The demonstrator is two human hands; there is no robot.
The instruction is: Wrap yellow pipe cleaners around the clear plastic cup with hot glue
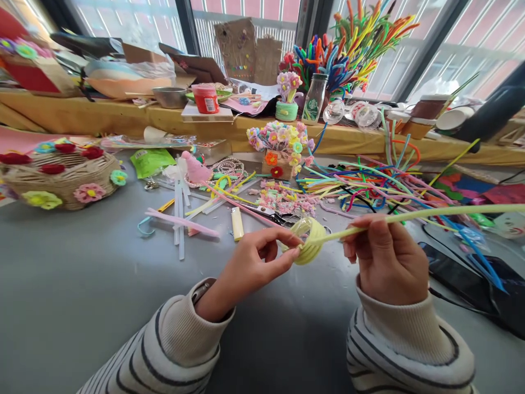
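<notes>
Between the thumb and forefinger of my left hand (258, 260) is the left edge of a small ring (309, 251), wrapped in several turns of pale yellow-green pipe cleaner. Part of the ring's top looks clear and shiny. From it a long pipe cleaner (451, 211) runs right, held taut in the closed fingers of my right hand (389, 262) and passing out of view at the right edge. Both hands are above the grey table (135, 295). Just behind the ring lie scissors (268, 213), partly hidden, and a yellow lighter (237, 223).
Clear glue sticks (179, 219) and pink pipe cleaners (184, 223) lie left of the lighter. A flowered basket (69, 189) stands far left. Behind are a small flower box (276, 164) and a pile of pipe cleaners (369, 183). A phone (455, 273) with cables lies right.
</notes>
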